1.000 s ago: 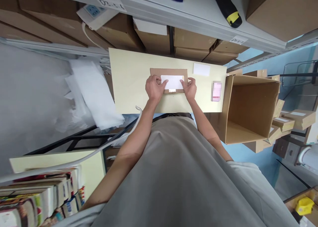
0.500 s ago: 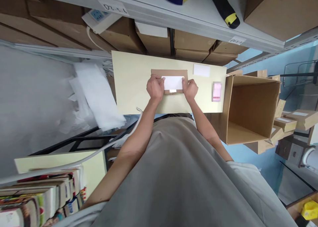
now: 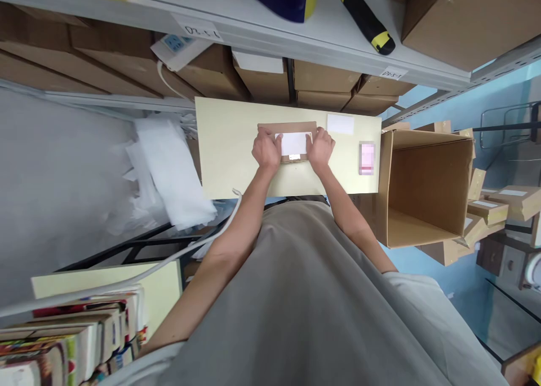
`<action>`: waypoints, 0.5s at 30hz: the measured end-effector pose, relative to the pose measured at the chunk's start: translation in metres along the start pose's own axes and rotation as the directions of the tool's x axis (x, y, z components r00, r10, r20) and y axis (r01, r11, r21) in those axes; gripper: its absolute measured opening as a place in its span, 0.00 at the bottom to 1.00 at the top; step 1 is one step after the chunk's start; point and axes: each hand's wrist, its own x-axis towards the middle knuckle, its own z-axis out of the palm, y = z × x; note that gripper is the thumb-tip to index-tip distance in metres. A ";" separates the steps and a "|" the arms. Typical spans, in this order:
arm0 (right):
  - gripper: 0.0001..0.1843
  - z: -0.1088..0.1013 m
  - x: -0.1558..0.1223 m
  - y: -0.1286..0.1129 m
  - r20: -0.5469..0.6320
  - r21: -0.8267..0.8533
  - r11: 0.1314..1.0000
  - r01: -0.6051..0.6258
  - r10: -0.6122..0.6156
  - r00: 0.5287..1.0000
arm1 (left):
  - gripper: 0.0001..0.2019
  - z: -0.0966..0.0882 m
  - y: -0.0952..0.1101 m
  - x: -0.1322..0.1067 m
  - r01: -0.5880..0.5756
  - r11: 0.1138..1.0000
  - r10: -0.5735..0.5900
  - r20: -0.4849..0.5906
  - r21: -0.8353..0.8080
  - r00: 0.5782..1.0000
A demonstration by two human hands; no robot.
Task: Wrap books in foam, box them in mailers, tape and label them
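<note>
A small brown cardboard box [image 3: 287,127] lies on the pale yellow tabletop [image 3: 228,160] in front of me. On its top face is a white label [image 3: 293,144], with a smaller white piece at the near edge. My left hand [image 3: 267,148] grips the box's left end, its thumb on the label's left edge. My right hand [image 3: 321,147] grips the right end, its thumb on the label's right edge. Beyond the right hand lies a white paper slip [image 3: 340,124]. Farther right is a pink-and-white item [image 3: 367,158], blurred out.
A large open carton [image 3: 426,189] stands against the table's right end. A shelf [image 3: 262,28] crosses above the far edge, bearing a black-and-yellow cutter [image 3: 367,20]. White packing sheets [image 3: 173,172] hang at left; a white cable [image 3: 169,259] runs past books [image 3: 93,329].
The view has shifted slightly, so the shelf and table sit lower in the picture. Both hands stay on the box; the right thumb has slid a little inward on the label.
</note>
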 end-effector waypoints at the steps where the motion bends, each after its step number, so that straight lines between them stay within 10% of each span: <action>1: 0.29 0.003 -0.009 -0.006 0.034 -0.040 0.996 0.084 -0.082 0.996 | 0.15 0.001 0.002 -0.008 -0.065 0.998 0.065 0.019 0.020 0.998; 5: 0.35 0.015 -0.044 -0.015 0.209 -0.131 0.943 0.307 -0.277 0.938 | 0.20 0.003 0.004 -0.041 -0.305 0.947 0.280 0.209 0.098 0.937; 15: 0.41 0.008 -0.037 0.013 0.222 -0.293 0.910 0.294 -0.234 0.947 | 0.34 -0.014 -0.014 -0.038 -0.510 0.831 0.373 0.458 0.222 0.807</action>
